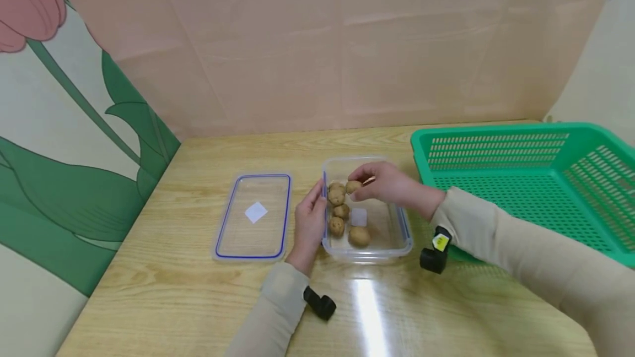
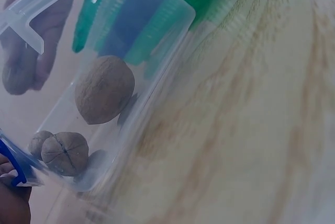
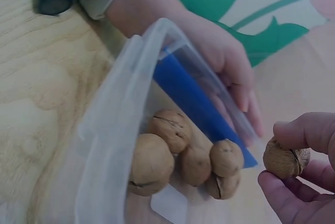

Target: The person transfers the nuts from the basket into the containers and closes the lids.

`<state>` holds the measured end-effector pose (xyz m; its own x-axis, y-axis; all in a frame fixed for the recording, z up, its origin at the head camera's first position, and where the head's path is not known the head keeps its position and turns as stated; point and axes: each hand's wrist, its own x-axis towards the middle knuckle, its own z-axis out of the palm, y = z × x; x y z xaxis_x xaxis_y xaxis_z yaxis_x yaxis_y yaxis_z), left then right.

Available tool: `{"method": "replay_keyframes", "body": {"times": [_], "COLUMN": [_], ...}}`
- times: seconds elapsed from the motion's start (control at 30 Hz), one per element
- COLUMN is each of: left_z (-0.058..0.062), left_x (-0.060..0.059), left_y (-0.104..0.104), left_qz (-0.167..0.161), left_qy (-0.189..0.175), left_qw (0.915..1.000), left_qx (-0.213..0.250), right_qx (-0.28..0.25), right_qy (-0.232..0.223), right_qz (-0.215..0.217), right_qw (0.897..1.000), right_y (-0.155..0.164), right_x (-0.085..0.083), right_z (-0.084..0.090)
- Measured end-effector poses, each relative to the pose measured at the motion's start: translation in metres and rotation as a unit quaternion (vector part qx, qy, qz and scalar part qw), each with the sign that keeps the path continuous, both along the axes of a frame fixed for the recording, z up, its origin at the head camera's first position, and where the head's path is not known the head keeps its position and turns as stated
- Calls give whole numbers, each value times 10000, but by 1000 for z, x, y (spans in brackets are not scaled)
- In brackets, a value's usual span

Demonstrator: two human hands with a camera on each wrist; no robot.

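Observation:
A clear plastic container [image 1: 397, 238] sits mid-table with several walnuts [image 1: 338, 211] lying along its left side. My left hand [image 1: 317, 191] rests flat against the container's left wall, fingers straight along the blue clip [image 3: 193, 101]. Over the container's far end, my right hand [image 1: 359, 189] pinches one walnut [image 1: 353, 187] between thumb and fingers. In the right wrist view that held walnut [image 3: 285, 158] hangs just above the walnuts in the box [image 3: 172, 156]. The left wrist view shows two walnuts [image 2: 104, 89] through the clear wall.
The container's blue-rimmed lid [image 1: 253, 216] lies flat to the left of the left hand. A large green plastic basket [image 1: 526, 180] stands at the right, close to the container. Walls close the table at the back and left.

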<state>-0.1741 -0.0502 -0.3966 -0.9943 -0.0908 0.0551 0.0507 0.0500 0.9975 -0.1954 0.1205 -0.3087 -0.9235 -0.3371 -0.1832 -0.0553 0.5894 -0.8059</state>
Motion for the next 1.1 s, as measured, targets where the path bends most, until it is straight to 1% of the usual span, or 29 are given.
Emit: {"method": "replay_keyframes", "body": {"times": [0.13, 0.27, 0.3, 0.4, 0.43, 0.53, 0.63, 0.83, 0.93, 0.97, 1.1], "left_z": [0, 1, 2, 19, 19, 17, 1, 2, 2, 3, 4], "left_x": [0, 0, 1, 10, 10, 9, 1, 3, 2, 2, 1], "left_y": [0, -1, -1, -1, 0, 0, 0, 0, 0, 0, -1], "left_qz": [-14, -78, -86, -97, -97, -84, -63, -11, 23, 37, 38], "left_qy": [28, 60, 52, 45, 42, 57, 85, 101, 111, 96, 3], "left_qw": [10000, 9999, 9999, 9999, 9999, 9999, 9999, 9999, 9999, 9999, 9999], "left_qx": [33, 104, 98, 93, 97, 118, 122, 43, -2, -30, -103], "right_qx": [113, 143, 147, 113, 113, 197, 338, 596, 727, 765, 915], "right_qy": [58, -3, -13, 13, 13, 125, 155, 149, 275, 323, 285], "right_qz": [120, 154, 148, 195, 223, 408, 528, 541, 537, 539, 529], "right_qw": [9998, 9998, 9998, 9997, 9997, 9989, 9979, 9966, 9955, 9951, 9940], "right_y": [-9, -18, -20, -23, -24, -28, -31, -35, -36, -36, -39], "right_x": [1, 1, 1, 0, -1, -2, -3, -3, -2, -2, -3], "right_z": [-4, -5, -5, -7, -8, -11, -13, -18, -19, -20, -21]}}
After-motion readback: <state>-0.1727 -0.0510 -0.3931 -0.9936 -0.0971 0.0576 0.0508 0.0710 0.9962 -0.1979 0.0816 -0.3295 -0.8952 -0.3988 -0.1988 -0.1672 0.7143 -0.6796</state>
